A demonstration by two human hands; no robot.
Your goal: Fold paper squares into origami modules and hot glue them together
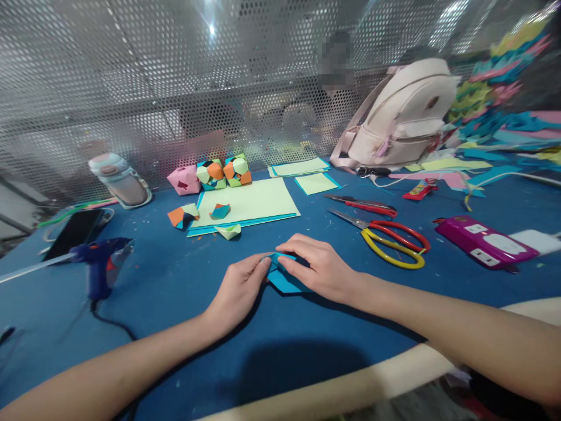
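Note:
A folded sheet of blue paper is held between my two hands, low over the blue table. My left hand pinches its left edge, thumb on top. Across its upper right side, my right hand grips with thumb and fingers, hiding part of the paper. Just beyond lie a small pale-green folded piece, a small teal and orange folded piece and an orange, black and green folded piece. They lie on or beside a stack of pale-green and blue paper sheets.
Scissors with red and yellow handles and red-handled scissors lie to the right, near a purple power strip. A blue glue gun, phone and bottle stand left. Folded paper balls and a backpack sit behind.

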